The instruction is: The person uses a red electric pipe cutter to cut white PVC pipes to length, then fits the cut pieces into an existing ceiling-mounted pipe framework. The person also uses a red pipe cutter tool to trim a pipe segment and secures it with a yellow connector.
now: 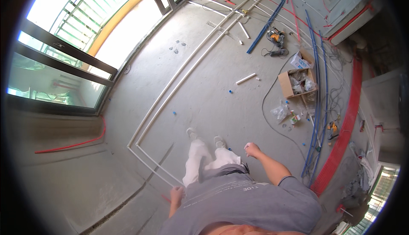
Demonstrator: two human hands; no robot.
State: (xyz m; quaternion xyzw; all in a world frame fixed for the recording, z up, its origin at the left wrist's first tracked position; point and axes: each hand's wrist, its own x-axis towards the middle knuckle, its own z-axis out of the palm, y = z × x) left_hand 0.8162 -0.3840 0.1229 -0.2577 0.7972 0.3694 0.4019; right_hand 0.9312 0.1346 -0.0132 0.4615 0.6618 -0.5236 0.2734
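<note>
My right hand (pixel 253 150) is held out in front of my right hip with its fingers curled. A small white piece (pixel 246 146) shows at its fingertips, too small to name surely. By my left side, my left hand (pixel 176 193) has its fingers folded in. Whatever it may hold is hidden. Close by it, a white pipe (pixel 155 163) runs along the floor, and I cannot tell whether the hand touches it. Two long parallel white pipes (pixel 186 70) stretch from the far wall toward me and bend at corners left of my feet.
On the right stand an open cardboard box (pixel 287 85) of bagged parts, a power tool (pixel 279 52), blue pipes (pixel 316 107) and a red pipe bundle (pixel 341 143). A short white pipe (pixel 246 79) and a loose grey cable (pixel 265 107) lie ahead. Sliding windows (pixel 64 47) are at left.
</note>
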